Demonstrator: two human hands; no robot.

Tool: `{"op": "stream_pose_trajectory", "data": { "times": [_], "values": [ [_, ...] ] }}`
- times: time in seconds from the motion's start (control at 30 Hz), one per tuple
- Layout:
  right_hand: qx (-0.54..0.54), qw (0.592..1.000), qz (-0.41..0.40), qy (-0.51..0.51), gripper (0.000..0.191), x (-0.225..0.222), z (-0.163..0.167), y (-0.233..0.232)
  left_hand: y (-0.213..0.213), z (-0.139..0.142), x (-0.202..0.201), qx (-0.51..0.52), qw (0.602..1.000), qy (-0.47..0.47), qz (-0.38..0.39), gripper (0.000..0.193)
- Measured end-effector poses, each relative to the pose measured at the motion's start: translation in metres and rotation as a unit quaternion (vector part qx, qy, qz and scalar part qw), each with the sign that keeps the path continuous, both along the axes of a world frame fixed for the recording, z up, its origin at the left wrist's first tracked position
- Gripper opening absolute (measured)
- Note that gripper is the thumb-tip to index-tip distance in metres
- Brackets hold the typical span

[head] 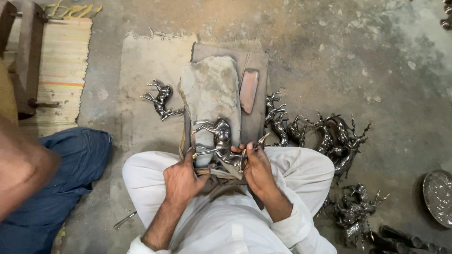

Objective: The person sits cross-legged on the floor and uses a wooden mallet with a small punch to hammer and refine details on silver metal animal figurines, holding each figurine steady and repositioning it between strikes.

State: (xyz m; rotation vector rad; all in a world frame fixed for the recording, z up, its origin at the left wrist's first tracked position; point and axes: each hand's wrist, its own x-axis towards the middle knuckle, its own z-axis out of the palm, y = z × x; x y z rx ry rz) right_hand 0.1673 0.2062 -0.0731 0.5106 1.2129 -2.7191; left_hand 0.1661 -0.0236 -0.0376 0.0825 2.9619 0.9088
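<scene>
head view: both hands (221, 171) grip a metal deer figurine (220, 141).

**Around the work spot**

Single metal deer figure (160, 99) lies on its side left of centre, on tan cloth (141, 70). Heap of dark deer figures (325, 134) to the right, w/ another pile (355, 211) nearer, lower right. Reddish oblong block (248, 90) on brown mat (256, 61), far centre. Striped woven rug (63, 66) far left. Round metal dish (438, 197) at right edge. Thin metal rod (125, 219) on floor, near left. Another person's blue-trousered leg (66, 178) at left.
</scene>
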Motion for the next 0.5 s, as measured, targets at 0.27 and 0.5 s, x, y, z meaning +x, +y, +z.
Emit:
{"op": "stream_pose_trajectory", "data": {
  "times": [0.27, 0.5],
  "values": [
    [0.431, 0.888, 0.147, 0.064, 0.031, 0.032, 0.009, 0.037, -0.013, 0.018, 0.027, 0.104, 0.990, 0.060, -0.073, 0.030],
    [0.627, 0.695, 0.230, 0.268, 0.030, 0.050, 0.030, 0.055, 0.004, 0.042, 0.020, 0.114, 0.954, -0.009, -0.277, 0.023]
  ]
}}
